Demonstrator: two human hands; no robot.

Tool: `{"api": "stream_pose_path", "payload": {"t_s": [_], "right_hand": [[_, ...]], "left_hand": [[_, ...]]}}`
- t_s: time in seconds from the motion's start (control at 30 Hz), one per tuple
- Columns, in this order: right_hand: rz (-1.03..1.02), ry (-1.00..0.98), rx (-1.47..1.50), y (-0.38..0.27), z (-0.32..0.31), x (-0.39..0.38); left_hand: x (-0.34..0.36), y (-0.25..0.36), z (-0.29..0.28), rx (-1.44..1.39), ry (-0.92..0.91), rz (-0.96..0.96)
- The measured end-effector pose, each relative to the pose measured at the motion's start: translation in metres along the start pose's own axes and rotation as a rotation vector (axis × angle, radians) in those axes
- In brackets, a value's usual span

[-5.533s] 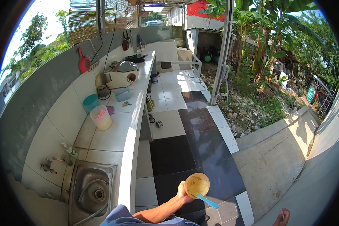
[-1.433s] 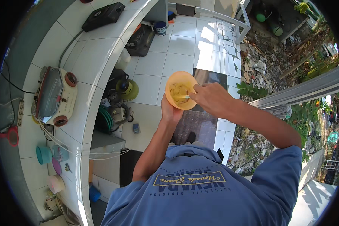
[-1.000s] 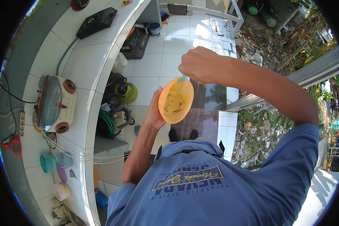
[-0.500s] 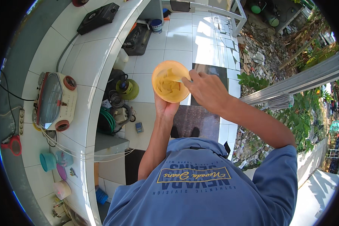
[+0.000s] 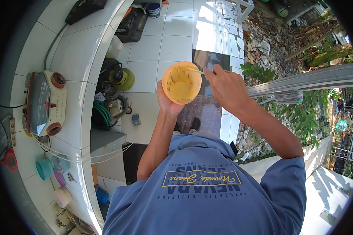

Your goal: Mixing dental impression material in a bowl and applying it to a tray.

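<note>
In front of my body, my left hand (image 5: 168, 103) cups an orange bowl (image 5: 165, 81) from its left side and underneath. The bowl is tilted so that its inside shows. A thick yellow paste (image 5: 180, 88) lies in it and smears up the walls. The fingers of my right hand (image 5: 228, 89) are closed on the handle of a thin, pale utensil (image 5: 197, 71), which slants over the bowl's right rim. Its far end reaches the paste near the far side, and its shape there is too small to make out.
To the left runs a white-tiled counter (image 5: 79, 55) bearing a cream machine with a glass front (image 5: 41, 102) and a teal tub (image 5: 45, 169). Beneath it are a green gas cylinder (image 5: 122, 79) and coiled hose. A metal rail (image 5: 302, 81) borders plants at right.
The bowl has shifted slightly right and tips more. My right hand has drawn a little to the right, and the utensil has moved from mid-paste toward the far rim. One foot has stepped forward.
</note>
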State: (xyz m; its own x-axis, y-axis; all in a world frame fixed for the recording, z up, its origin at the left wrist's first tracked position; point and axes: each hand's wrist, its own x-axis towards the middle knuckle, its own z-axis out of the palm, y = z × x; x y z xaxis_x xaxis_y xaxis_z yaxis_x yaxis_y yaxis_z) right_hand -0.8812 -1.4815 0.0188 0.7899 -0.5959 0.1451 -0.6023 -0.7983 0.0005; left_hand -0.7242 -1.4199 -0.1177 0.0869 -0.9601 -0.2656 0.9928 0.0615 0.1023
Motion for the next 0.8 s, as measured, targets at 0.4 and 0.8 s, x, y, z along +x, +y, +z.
{"api": "stream_pose_path", "payload": {"t_s": [0.4, 0.8], "right_hand": [[0.369, -0.236, 0.783, -0.041, 0.054, -0.016], [-0.048, -0.289, 0.18, -0.022, 0.051, 0.01]], "left_hand": [[0.009, -0.014, -0.021, -0.024, 0.135, 0.173], [-0.002, -0.019, -0.029, -0.129, 0.215, 0.114]]}}
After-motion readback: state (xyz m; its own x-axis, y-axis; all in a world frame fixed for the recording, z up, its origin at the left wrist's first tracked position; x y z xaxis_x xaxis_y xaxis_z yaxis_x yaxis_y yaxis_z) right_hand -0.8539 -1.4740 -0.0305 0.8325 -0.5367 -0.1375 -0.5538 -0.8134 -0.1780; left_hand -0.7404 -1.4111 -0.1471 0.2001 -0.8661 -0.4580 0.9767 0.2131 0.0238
